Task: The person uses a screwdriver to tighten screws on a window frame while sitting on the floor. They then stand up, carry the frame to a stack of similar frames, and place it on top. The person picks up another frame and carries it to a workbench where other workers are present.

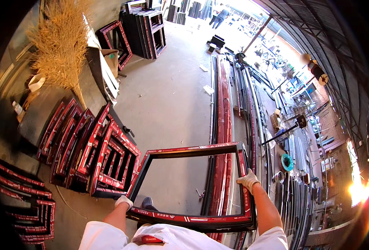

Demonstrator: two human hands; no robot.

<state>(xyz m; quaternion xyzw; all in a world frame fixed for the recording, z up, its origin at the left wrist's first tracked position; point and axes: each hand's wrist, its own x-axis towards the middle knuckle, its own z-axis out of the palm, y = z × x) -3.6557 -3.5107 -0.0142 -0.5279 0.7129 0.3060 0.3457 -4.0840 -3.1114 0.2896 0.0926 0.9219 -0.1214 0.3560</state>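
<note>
A dark rectangular window frame (pixel 184 220) with red protective film is held in front of my body, its opening showing the floor and one of my shoes. My left hand (pixel 124 202), in a pale work glove, grips its left side near the lower corner. On the right side of the frame, my gloved right hand (pixel 249 180) is closed around the edge. Close to the left of the held frame leans a row of similar red-filmed frames (pixel 93 154), the nearest almost meeting it in view.
More red-filmed frames (pixel 28 216) stand at lower left. A straw broom (pixel 61 46) rests above the row. Long red and dark profiles (pixel 224 104) lie along the right. Stacked dark frames (pixel 147 35) stand farther off. People (pixel 221 17) are in the distance; another person (pixel 315 68) is at right.
</note>
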